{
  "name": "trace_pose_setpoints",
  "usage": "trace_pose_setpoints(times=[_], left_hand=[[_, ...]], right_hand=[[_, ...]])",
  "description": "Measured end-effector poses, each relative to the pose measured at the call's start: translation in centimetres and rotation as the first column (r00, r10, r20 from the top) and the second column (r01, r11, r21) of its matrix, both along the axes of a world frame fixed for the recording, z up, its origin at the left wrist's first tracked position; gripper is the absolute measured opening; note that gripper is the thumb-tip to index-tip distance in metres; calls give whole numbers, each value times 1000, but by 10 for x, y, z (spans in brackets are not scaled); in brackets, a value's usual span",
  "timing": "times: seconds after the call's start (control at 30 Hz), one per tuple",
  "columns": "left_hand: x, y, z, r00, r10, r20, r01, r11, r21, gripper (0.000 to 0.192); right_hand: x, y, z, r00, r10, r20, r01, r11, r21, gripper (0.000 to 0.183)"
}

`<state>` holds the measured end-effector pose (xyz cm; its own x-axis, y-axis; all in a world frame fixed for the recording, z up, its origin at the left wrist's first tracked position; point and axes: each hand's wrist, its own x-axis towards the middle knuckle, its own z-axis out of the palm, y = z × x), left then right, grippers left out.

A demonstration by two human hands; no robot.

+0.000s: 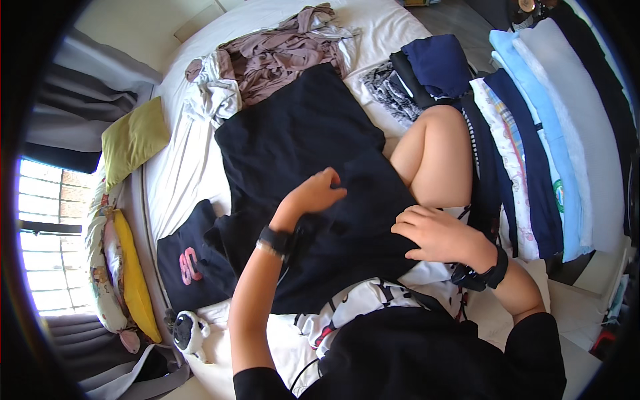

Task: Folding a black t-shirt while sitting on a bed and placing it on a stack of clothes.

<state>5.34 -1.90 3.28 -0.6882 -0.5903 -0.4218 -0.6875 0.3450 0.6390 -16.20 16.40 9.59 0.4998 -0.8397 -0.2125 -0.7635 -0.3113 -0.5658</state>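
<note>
A black cloth garment (300,145) lies spread over the bed and across my lap. Above its middle is my left hand (320,192), fingers loosely curled with a gap to the thumb and no cloth seen between them. My right hand (425,232) rests at the garment's right edge, beside my bare knee, its fingers bent over the cloth; whether they pinch it I cannot tell. Under the garment's left side lies a dark piece of clothing (172,272) with pink lettering. Both wrists wear black straps with small devices.
Rumpled mauve and white cloth (275,60) lies on the white bedsheet (172,190). Folded clothes (435,65) sit beyond my knee, with a long row of folded garments (550,140) at right. A green cushion (135,140), yellow cushion (132,275) and plush toy (190,332) are at left.
</note>
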Motion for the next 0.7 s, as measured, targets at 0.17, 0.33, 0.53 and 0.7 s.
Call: trace_pose_setpoints(times=[0.17, 0.33, 0.53, 0.7], left_hand=[[-59, -31, -77, 972, 153, -176, -145, 988, 55, 52], [-64, -42, -69, 980, 182, -75, -147, 931, 334, 27], [-32, -43, -36, 899, 373, -228, -188, 801, 569, 18], [-11, -34, -38, 908, 387, -159, -227, 775, 589, 15]], right_hand=[[-2, 18, -13, 991, -76, -113, 45, 964, -261, 17], [-12, 20, -27, 994, -104, -37, 92, 965, -246, 16], [-18, 18, -33, 995, -95, 7, 95, 975, -201, 16], [-19, 20, -32, 999, -37, -21, 33, 985, -169, 16]])
